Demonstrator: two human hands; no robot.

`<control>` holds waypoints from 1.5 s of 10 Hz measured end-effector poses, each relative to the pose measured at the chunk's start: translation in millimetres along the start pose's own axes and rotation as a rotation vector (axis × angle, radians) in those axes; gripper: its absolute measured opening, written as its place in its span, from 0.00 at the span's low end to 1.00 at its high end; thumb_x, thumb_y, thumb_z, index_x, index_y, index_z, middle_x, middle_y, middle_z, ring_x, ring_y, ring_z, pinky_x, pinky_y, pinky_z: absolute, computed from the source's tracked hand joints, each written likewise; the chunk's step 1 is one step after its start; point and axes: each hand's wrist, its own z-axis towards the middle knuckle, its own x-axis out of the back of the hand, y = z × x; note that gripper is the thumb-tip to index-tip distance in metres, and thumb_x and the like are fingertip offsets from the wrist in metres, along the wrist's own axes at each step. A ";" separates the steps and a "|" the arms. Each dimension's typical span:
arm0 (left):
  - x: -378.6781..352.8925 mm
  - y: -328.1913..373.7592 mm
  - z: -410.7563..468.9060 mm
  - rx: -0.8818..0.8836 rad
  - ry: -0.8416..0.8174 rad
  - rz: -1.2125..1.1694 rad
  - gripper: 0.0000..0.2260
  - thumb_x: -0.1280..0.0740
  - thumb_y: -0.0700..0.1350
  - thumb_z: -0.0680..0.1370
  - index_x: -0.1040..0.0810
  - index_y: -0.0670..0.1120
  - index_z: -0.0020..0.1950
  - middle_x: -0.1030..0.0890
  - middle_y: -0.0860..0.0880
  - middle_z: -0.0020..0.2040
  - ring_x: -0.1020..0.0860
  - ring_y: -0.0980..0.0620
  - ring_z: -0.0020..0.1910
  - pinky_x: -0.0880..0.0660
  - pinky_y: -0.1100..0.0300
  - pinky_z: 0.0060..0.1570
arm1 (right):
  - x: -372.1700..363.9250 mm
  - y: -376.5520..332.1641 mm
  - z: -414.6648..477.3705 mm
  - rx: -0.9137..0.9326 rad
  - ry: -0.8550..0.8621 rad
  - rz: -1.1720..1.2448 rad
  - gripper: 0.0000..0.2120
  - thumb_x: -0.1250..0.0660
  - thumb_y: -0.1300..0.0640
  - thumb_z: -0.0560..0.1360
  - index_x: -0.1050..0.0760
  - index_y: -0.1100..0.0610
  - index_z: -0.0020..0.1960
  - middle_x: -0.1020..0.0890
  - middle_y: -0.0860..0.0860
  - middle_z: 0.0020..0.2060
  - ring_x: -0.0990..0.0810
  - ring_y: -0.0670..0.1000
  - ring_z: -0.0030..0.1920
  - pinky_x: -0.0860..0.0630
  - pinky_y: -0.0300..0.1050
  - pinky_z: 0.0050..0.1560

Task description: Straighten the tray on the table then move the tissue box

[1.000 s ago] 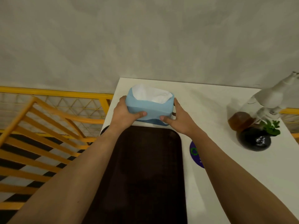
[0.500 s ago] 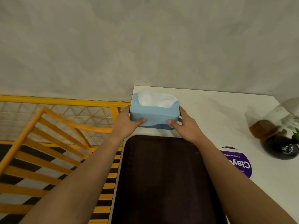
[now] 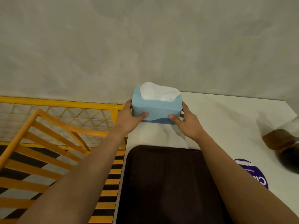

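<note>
A light blue tissue box (image 3: 156, 109) with white tissue poking out of its top is at the far left corner of the white table (image 3: 226, 120), close to the wall. My left hand (image 3: 129, 118) grips its left end and my right hand (image 3: 186, 123) grips its right end, thumbs on the near face. A dark brown tray (image 3: 165, 183) lies flat on the table nearer to me, its long sides running along the table's left edge, between my forearms. A strip of bare table separates the box from the tray.
A purple round sticker (image 3: 252, 173) lies on the table to the right of the tray. A blurred brown and black vessel (image 3: 281, 143) stands at the right edge. Yellow railings (image 3: 53, 126) and black-yellow floor stripes lie left of the table. A grey wall rises behind.
The tissue box, held in both hands, has moved away from the tray towards the table's far left corner. The view has shifted left, so the objects at the right slid towards the edge.
</note>
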 end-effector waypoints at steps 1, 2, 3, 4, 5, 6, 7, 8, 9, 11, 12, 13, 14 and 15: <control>2.7 0.1 19.7 0.005 -0.005 0.003 0.38 0.23 0.56 0.72 0.35 0.49 0.78 0.23 0.48 0.69 0.23 0.46 0.65 0.23 0.53 0.60 | -2.1 2.1 19.0 0.003 -0.003 -0.006 0.37 0.30 0.38 0.78 0.44 0.42 0.81 0.30 0.25 0.59 0.25 0.35 0.53 0.31 0.19 0.44; 2.0 -1.4 37.1 0.008 -0.006 -0.007 0.38 0.23 0.56 0.73 0.35 0.50 0.78 0.23 0.49 0.69 0.23 0.47 0.65 0.25 0.59 0.56 | -1.8 3.6 38.3 -0.008 -0.012 -0.018 0.38 0.31 0.38 0.78 0.45 0.43 0.81 0.27 0.33 0.63 0.25 0.42 0.58 0.32 0.18 0.44; 0.9 -1.7 51.3 -0.009 -0.015 0.011 0.38 0.24 0.58 0.73 0.37 0.51 0.78 0.23 0.50 0.70 0.24 0.49 0.65 0.29 0.69 0.49 | 0.7 5.5 53.6 -0.019 -0.009 -0.023 0.39 0.30 0.38 0.78 0.45 0.45 0.82 0.26 0.34 0.62 0.24 0.45 0.57 0.31 0.18 0.43; 0.1 -3.2 60.9 -0.013 -0.018 0.032 0.39 0.25 0.60 0.73 0.38 0.52 0.78 0.23 0.50 0.70 0.23 0.48 0.63 0.28 0.68 0.49 | 2.0 8.3 65.3 -0.038 -0.022 -0.036 0.39 0.31 0.37 0.78 0.45 0.45 0.82 0.27 0.37 0.64 0.25 0.45 0.59 0.32 0.19 0.42; -2.0 -3.9 68.1 -0.004 -0.017 0.027 0.39 0.25 0.60 0.73 0.39 0.52 0.79 0.24 0.49 0.70 0.23 0.47 0.65 0.28 0.62 0.54 | 3.6 10.4 74.3 -0.046 -0.030 -0.061 0.40 0.31 0.37 0.78 0.46 0.45 0.82 0.28 0.38 0.65 0.27 0.44 0.60 0.32 0.23 0.45; -5.6 -2.5 75.5 -0.010 -0.022 0.021 0.39 0.25 0.59 0.73 0.39 0.51 0.79 0.24 0.49 0.70 0.24 0.47 0.66 0.28 0.62 0.54 | 6.1 11.4 81.0 -0.040 -0.042 -0.068 0.40 0.32 0.37 0.78 0.47 0.45 0.83 0.28 0.40 0.67 0.28 0.44 0.61 0.32 0.33 0.55; -9.2 -2.0 80.6 -0.018 -0.025 0.017 0.38 0.25 0.58 0.74 0.39 0.51 0.78 0.24 0.49 0.70 0.24 0.48 0.66 0.29 0.67 0.50 | 9.3 10.6 86.8 -0.038 -0.066 -0.065 0.39 0.32 0.38 0.79 0.48 0.44 0.83 0.29 0.39 0.67 0.28 0.45 0.62 0.32 0.40 0.59; -10.8 -2.7 84.4 -0.021 -0.019 0.023 0.38 0.25 0.58 0.74 0.39 0.51 0.79 0.24 0.49 0.70 0.25 0.48 0.66 0.29 0.65 0.52 | 9.9 9.6 91.0 -0.033 -0.077 -0.076 0.38 0.33 0.39 0.80 0.48 0.44 0.83 0.28 0.40 0.66 0.28 0.46 0.62 0.33 0.41 0.59; -10.4 -4.8 89.0 -0.027 -0.020 0.027 0.38 0.25 0.58 0.74 0.39 0.51 0.79 0.24 0.48 0.71 0.24 0.47 0.67 0.29 0.62 0.53 | 9.5 9.0 95.6 -0.029 -0.093 -0.073 0.37 0.33 0.41 0.81 0.48 0.45 0.83 0.28 0.41 0.67 0.27 0.48 0.64 0.32 0.42 0.60; -8.7 -6.7 94.3 -0.030 -0.037 0.034 0.39 0.26 0.59 0.74 0.40 0.50 0.79 0.24 0.48 0.71 0.23 0.45 0.65 0.27 0.61 0.53 | 9.2 10.0 98.5 -0.026 -0.103 -0.070 0.37 0.35 0.40 0.81 0.50 0.45 0.83 0.29 0.42 0.70 0.28 0.47 0.64 0.32 0.40 0.60; -9.8 -7.4 93.4 -0.033 -0.031 0.031 0.38 0.26 0.58 0.75 0.41 0.50 0.79 0.25 0.48 0.71 0.23 0.45 0.64 0.28 0.61 0.53 | 6.2 11.6 98.6 -0.025 -0.098 -0.064 0.37 0.35 0.41 0.81 0.50 0.45 0.82 0.29 0.41 0.68 0.28 0.47 0.63 0.32 0.28 0.54; -9.4 -3.6 91.0 -0.023 -0.040 0.039 0.38 0.27 0.58 0.76 0.41 0.50 0.79 0.25 0.48 0.71 0.24 0.46 0.64 0.28 0.62 0.52 | 5.9 7.7 97.1 -0.035 -0.103 -0.065 0.36 0.36 0.42 0.82 0.52 0.47 0.82 0.30 0.42 0.68 0.28 0.47 0.64 0.32 0.24 0.51; -7.3 1.2 90.5 -0.014 -0.055 0.036 0.38 0.27 0.56 0.76 0.42 0.49 0.79 0.26 0.48 0.71 0.25 0.46 0.66 0.29 0.66 0.50 | 8.2 3.7 97.9 -0.040 -0.124 -0.065 0.37 0.36 0.43 0.82 0.52 0.48 0.83 0.30 0.45 0.69 0.28 0.51 0.67 0.31 0.39 0.60; -2.2 10.6 79.8 0.034 -0.056 0.057 0.46 0.26 0.57 0.75 0.50 0.45 0.82 0.33 0.45 0.77 0.32 0.43 0.74 0.30 0.59 0.60 | 12.9 -2.2 94.2 -0.095 -0.111 -0.156 0.40 0.35 0.41 0.81 0.53 0.51 0.83 0.31 0.52 0.76 0.30 0.58 0.73 0.31 0.47 0.63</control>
